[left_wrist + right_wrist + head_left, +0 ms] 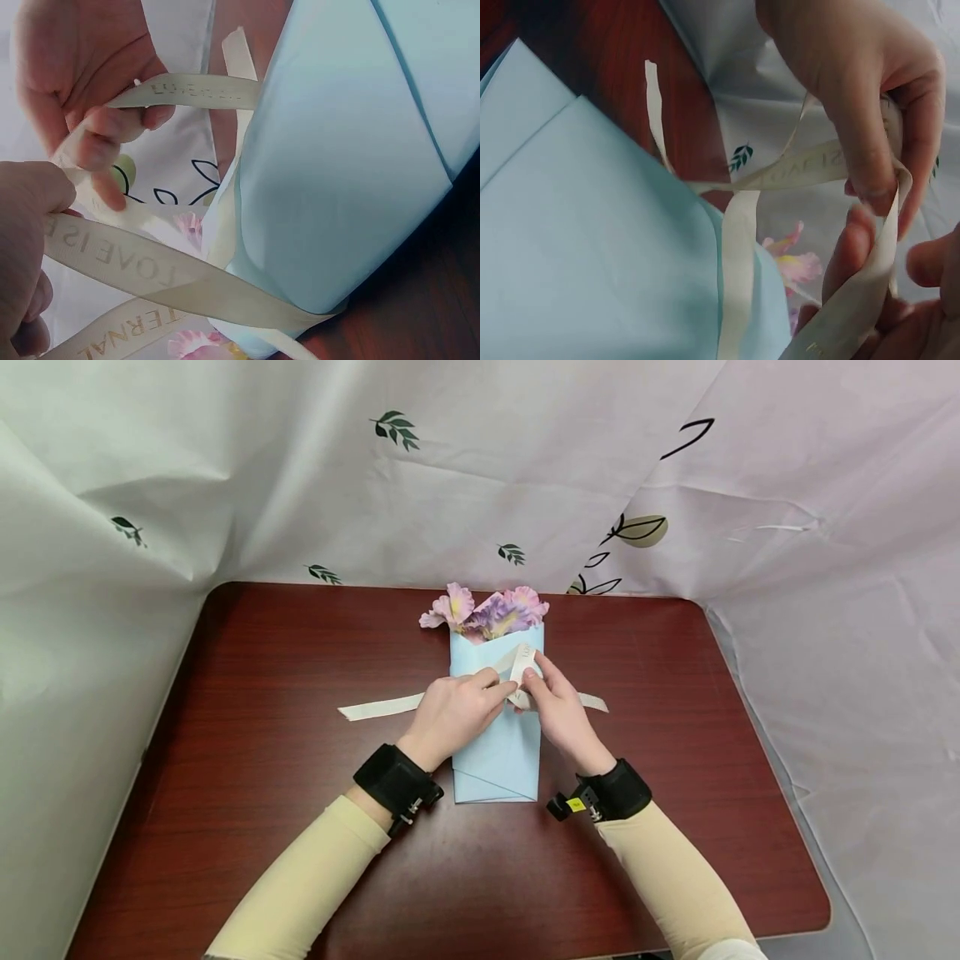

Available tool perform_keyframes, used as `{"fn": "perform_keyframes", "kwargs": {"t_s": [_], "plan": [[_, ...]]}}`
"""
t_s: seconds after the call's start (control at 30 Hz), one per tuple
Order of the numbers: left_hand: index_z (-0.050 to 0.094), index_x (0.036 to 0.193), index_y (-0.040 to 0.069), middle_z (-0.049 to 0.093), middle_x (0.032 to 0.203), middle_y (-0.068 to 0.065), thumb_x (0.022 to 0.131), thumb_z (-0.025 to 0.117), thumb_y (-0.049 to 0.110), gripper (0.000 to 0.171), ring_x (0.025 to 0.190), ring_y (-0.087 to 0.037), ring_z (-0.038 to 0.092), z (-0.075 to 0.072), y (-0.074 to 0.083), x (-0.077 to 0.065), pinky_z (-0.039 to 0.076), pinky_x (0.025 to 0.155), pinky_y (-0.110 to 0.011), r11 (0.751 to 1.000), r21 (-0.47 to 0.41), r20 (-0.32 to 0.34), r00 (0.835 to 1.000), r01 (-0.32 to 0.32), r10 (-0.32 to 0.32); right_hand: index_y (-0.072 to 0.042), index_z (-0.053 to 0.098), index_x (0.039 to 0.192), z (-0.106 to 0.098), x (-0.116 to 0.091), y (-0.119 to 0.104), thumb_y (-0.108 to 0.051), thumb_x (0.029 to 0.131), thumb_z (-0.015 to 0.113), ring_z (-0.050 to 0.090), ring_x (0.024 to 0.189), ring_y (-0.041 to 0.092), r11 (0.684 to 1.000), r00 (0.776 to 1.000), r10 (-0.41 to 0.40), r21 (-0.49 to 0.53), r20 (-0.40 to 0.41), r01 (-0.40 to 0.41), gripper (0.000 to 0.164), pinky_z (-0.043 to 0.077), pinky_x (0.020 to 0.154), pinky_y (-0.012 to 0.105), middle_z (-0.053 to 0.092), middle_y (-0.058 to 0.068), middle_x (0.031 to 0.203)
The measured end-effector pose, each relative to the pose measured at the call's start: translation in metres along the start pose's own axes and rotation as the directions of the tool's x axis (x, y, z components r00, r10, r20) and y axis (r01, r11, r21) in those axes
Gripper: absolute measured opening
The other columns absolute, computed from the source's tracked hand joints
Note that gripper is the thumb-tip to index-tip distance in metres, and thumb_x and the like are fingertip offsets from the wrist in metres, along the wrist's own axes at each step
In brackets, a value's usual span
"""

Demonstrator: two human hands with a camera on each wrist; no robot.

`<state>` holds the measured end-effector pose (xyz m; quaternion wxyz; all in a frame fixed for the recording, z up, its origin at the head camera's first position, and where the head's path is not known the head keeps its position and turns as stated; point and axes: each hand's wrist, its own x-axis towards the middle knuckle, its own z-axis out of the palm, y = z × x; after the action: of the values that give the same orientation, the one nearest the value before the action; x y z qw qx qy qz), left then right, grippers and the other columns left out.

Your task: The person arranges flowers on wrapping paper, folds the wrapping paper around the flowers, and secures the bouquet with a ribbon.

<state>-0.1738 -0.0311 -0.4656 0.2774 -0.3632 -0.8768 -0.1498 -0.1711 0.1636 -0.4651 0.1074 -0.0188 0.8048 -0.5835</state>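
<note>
A bouquet wrapped in light blue paper [495, 760] lies on the table with pink and purple flowers [510, 612] out of its top. Around its middle runs a cream ribbon [382, 707] printed with lettering, which reads LOVE IS in the left wrist view. My left hand [456, 708] pinches the ribbon above the paper. Close beside it, my right hand [562, 710] grips another stretch of the same ribbon between thumb and fingers. Strands of ribbon [135, 259] loop from both hands back to the wrap. One loose tail [594, 702] sticks out to the right.
The dark red wooden table [247, 760] has rounded corners. Behind and beside it hangs a pale curtain [300, 460] with leaf prints. Black straps [393, 785] with small cameras sit on both wrists.
</note>
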Motion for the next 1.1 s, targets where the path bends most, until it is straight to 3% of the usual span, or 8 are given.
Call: {"fn": "perform_keyframes", "kwargs": {"t_s": [0.1, 0.2, 0.3, 0.37, 0.5, 0.63, 0.93, 1.1], "plan": [[0.075, 0.107, 0.021, 0.063, 0.087, 0.004, 0.092, 0.066, 0.024, 0.018, 0.054, -0.008, 0.054, 0.001, 0.001, 0.0, 0.042, 0.045, -0.026, 0.996, -0.056, 0.029, 0.997, 0.068, -0.067, -0.015, 0.03, 0.154, 0.0, -0.004, 0.006, -0.033, 0.105, 0.043, 0.055, 0.104, 0.018, 0.997, 0.986, -0.057, -0.069, -0.156, 0.047, 0.054, 0.044, 0.082, 0.03, 0.059, 0.01, 0.117], [0.076, 0.1, 0.022, 0.065, 0.092, 0.006, 0.091, 0.065, 0.026, 0.015, 0.057, -0.007, 0.057, 0.002, 0.002, 0.002, 0.043, 0.046, -0.026, 0.974, -0.136, 0.069, 0.982, 0.182, -0.174, -0.01, 0.052, 0.137, 0.004, -0.014, 0.014, -0.021, 0.103, 0.049, 0.051, 0.096, 0.019, 0.977, 0.933, -0.204, -0.115, -0.298, 0.177, 0.035, 0.039, 0.074, 0.027, 0.058, 0.01, 0.112], [0.076, 0.093, 0.023, 0.065, 0.093, 0.009, 0.091, 0.062, 0.03, 0.015, 0.06, -0.006, 0.057, 0.002, 0.002, 0.004, 0.042, 0.047, -0.025, 0.921, -0.22, 0.127, 0.945, 0.322, -0.3, -0.011, 0.067, 0.112, 0.013, -0.028, 0.022, -0.016, 0.1, 0.055, 0.052, 0.08, 0.015, 0.931, 0.872, -0.354, -0.214, -0.339, 0.295, 0.017, 0.039, 0.066, 0.023, 0.062, 0.005, 0.094], [0.076, 0.089, 0.024, 0.066, 0.092, 0.01, 0.09, 0.061, 0.031, 0.017, 0.063, -0.006, 0.058, 0.001, 0.002, 0.006, 0.042, 0.05, -0.025, 0.87, -0.27, 0.176, 0.91, 0.412, -0.376, -0.015, 0.071, 0.105, 0.02, -0.035, 0.027, -0.017, 0.098, 0.058, 0.053, 0.076, 0.011, 0.898, 0.861, -0.417, -0.279, -0.292, 0.34, 0.014, 0.042, 0.063, 0.023, 0.063, -0.001, 0.09], [0.076, 0.087, 0.026, 0.069, 0.093, 0.012, 0.091, 0.058, 0.031, 0.019, 0.065, -0.004, 0.056, -0.003, 0.002, 0.008, 0.042, 0.053, -0.025, 0.761, -0.347, 0.286, 0.834, 0.548, -0.471, -0.02, 0.069, 0.12, 0.03, -0.042, 0.036, -0.02, 0.096, 0.061, 0.062, 0.088, 0.008, 0.865, 0.876, -0.44, -0.357, -0.197, 0.354, 0.025, 0.051, 0.068, 0.026, 0.067, -0.005, 0.109], [0.076, 0.088, 0.028, 0.07, 0.093, 0.011, 0.091, 0.057, 0.031, 0.019, 0.06, -0.006, 0.053, -0.005, 0.001, 0.01, 0.04, 0.052, -0.027, 0.693, -0.391, 0.356, 0.794, 0.606, -0.493, -0.022, 0.055, 0.133, 0.035, -0.042, 0.04, -0.024, 0.097, 0.061, 0.065, 0.085, 0.01, 0.905, 0.91, -0.357, -0.32, -0.21, 0.282, 0.037, 0.051, 0.067, 0.026, 0.068, -0.002, 0.111], [0.074, 0.085, 0.03, 0.064, 0.073, 0.013, 0.093, 0.057, 0.032, 0.019, 0.05, -0.01, 0.046, -0.005, -0.001, 0.008, 0.034, 0.048, -0.028, 0.672, -0.41, 0.388, 0.784, 0.617, -0.483, -0.028, 0.042, 0.146, 0.036, -0.036, 0.037, -0.038, 0.098, 0.057, 0.06, 0.063, 0.011, 0.963, 0.968, -0.194, -0.218, -0.156, 0.158, 0.051, 0.04, 0.055, 0.023, 0.073, 0.001, 0.086], [0.073, 0.087, 0.032, 0.048, 0.054, 0.007, 0.093, 0.056, 0.035, 0.019, 0.044, -0.011, 0.039, -0.005, -0.003, 0.007, 0.031, 0.047, -0.027, 0.668, -0.414, 0.42, 0.78, 0.619, -0.463, -0.021, 0.064, 0.123, 0.035, -0.032, 0.037, -0.039, 0.095, 0.062, 0.056, 0.062, 0.008, 0.947, 0.964, -0.221, -0.27, -0.148, 0.176, 0.033, 0.041, 0.056, 0.023, 0.068, -0.003, 0.083]]}}
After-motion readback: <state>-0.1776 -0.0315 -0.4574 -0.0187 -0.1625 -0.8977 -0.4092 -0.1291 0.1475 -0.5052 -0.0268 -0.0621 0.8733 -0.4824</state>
